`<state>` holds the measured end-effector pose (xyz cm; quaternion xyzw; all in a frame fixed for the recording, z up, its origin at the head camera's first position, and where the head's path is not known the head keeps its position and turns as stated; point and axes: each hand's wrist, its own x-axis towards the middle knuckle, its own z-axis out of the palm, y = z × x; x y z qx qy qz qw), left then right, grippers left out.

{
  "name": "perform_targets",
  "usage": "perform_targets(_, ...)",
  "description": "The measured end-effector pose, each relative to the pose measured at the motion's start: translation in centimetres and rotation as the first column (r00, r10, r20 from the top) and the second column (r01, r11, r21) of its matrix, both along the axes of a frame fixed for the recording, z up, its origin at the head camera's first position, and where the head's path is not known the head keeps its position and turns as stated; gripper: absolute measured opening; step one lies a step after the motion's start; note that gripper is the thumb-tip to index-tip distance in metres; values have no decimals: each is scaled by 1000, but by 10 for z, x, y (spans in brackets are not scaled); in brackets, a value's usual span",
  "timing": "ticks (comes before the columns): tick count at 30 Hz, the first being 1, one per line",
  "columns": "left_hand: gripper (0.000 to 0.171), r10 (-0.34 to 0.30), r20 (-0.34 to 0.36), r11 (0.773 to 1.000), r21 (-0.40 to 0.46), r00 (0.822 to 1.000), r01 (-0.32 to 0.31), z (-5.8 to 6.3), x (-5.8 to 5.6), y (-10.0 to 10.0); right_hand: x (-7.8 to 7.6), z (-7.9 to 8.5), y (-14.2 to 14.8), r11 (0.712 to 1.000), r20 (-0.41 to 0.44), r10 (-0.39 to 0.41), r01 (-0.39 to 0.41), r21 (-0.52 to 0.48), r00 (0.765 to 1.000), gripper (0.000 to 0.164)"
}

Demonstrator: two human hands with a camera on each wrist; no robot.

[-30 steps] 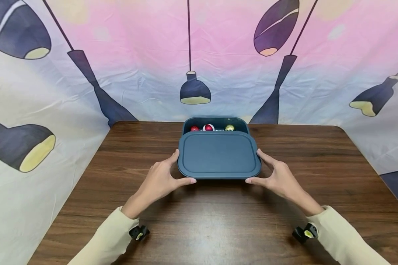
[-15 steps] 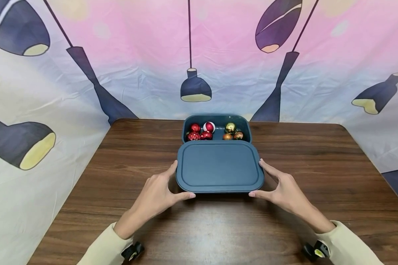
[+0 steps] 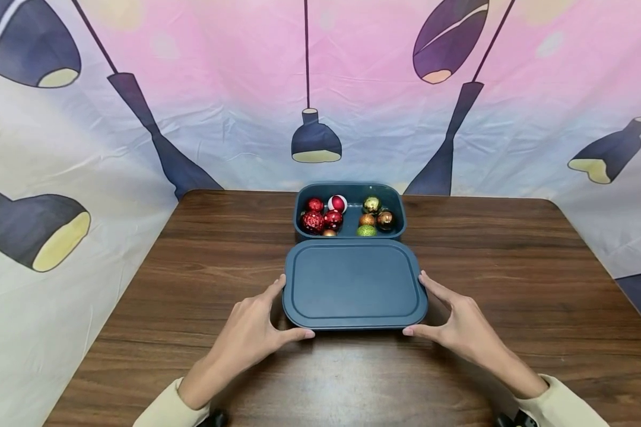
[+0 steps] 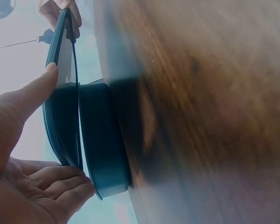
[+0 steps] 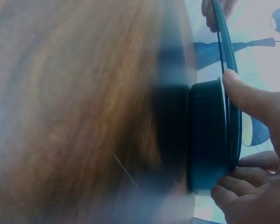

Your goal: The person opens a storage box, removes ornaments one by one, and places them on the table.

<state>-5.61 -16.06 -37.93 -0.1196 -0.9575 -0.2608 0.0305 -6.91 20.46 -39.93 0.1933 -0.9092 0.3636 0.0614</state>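
A dark blue-teal lid, rectangular with rounded corners, is held level above the table by both hands. The left hand grips its left near corner, thumb along the front edge and fingers at the side. At the right near corner the right hand holds it in the same way. Beyond the lid stands a matching box, uncovered. Red baubles and a red-and-white ball lie on its left side; gold and orange baubles and a green one lie on its right. The left wrist view shows the lid apart from the table.
The wooden table has its far edge just behind the box. A patterned cloth with printed lamps hangs behind the table and along its left side.
Both hands have drawn the lid toward the person, from partly over the box to in front of it. More of the baubles inside now shows.
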Motion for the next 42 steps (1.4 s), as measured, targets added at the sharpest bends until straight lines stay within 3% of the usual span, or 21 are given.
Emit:
perform_targets(5, 109, -7, -3, 1000, 4, 1000, 7, -4, 3, 1, 4, -2, 0, 1000, 2, -1, 1, 10, 1000, 97)
perform_targets(18, 107, -34, 79, 999, -1, 996, 34, -21, 1, 2, 2, -15, 0, 999, 143, -8, 2, 44, 990, 101)
perform_targets(25, 107, -50, 97, 998, -21, 994, 53, -23, -1, 3, 1, -18, -1, 998, 180, -7, -5, 66, 984, 102)
perform_targets(42, 102, -73, 73, 982, -172, 995, 84, -25, -3, 8, 2, -21, -8, 989, 160, -26, 2, 145, 987, 100)
